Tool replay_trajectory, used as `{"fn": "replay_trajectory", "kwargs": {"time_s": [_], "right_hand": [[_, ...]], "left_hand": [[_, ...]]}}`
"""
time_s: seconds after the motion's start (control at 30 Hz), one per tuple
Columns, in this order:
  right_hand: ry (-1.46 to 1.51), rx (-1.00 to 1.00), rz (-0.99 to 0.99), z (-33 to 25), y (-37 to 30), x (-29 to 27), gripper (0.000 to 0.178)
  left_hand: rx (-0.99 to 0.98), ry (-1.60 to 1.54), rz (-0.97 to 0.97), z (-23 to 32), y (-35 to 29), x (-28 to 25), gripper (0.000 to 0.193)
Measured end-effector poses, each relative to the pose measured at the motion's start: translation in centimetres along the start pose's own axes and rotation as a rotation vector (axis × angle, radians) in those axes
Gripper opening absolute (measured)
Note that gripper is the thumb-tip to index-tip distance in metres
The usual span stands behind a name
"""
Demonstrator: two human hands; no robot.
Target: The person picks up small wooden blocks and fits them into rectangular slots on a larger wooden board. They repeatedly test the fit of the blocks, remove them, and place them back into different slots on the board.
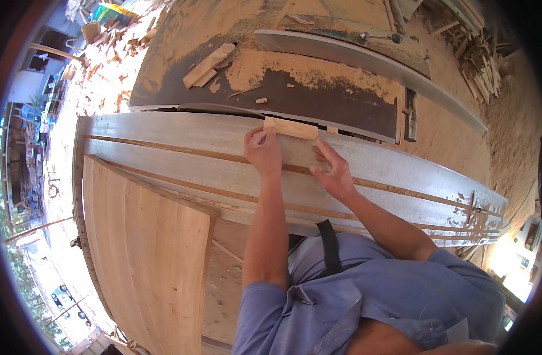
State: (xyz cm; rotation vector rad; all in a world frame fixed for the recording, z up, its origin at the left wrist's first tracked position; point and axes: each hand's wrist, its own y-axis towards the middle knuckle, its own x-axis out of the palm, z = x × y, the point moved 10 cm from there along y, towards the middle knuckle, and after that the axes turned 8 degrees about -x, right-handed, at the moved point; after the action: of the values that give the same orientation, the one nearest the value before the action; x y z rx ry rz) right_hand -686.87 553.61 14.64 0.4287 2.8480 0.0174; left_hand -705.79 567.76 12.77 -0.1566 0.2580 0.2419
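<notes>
A short pale wood block [290, 128] lies at the far edge of a long silver metal table [182, 131], beside the slot. My left hand [264, 152] has its fingers curled in, and its fingertips pinch the block's left end. At the block's right end, my right hand [334, 173] touches the corner with a fingertip, its fingers bent and apart. Just left of the block, the slot holds a thin dark curved piece that looks like a saw blade [221, 110]. A small wood scrap [332, 129] sits right of the block.
Beyond the slot, a dark tabletop [342, 106] carries sawdust and wood offcuts [209, 66]. A long metal fence [342, 54] crosses it. At my left stands a wide wood panel [144, 248]. Scrap wood is piled at the far right [481, 68] and far left.
</notes>
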Motion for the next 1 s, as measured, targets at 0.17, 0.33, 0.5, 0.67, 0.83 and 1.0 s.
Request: {"fn": "replay_trajectory", "kwargs": {"time_s": [0.17,0.33,0.5,0.67,0.83,1.0], "right_hand": [[-0.004,0.003,-0.024,0.1,0.3,0.6,0.07],[-0.019,0.013,-0.033,-0.2,0.6,0.8,0.071],[-0.019,-0.011,-0.008,-0.5,0.6,0.8,0.072],[-0.014,0.074,-0.023,0.2,0.2,0.8,0.074],[-0.001,0.041,-0.003,-0.3,0.3,0.8,0.073],[-0.011,0.049,-0.032,0.4,0.0,0.9,0.076]], "left_hand": [[-0.013,-0.007,0.008,0.5,0.2,-0.6,0.008],[-0.01,0.003,-0.026,0.7,0.9,-0.7,0.01],[-0.023,-0.008,-0.022,0.4,1.0,-0.6,0.011],[0.023,-0.004,-0.018,0.2,1.0,-0.4,0.012],[-0.028,-0.032,-0.033,0.3,0.9,-0.4,0.011],[0.031,0.003,-0.028,0.4,1.0,-0.5,0.011]]}}
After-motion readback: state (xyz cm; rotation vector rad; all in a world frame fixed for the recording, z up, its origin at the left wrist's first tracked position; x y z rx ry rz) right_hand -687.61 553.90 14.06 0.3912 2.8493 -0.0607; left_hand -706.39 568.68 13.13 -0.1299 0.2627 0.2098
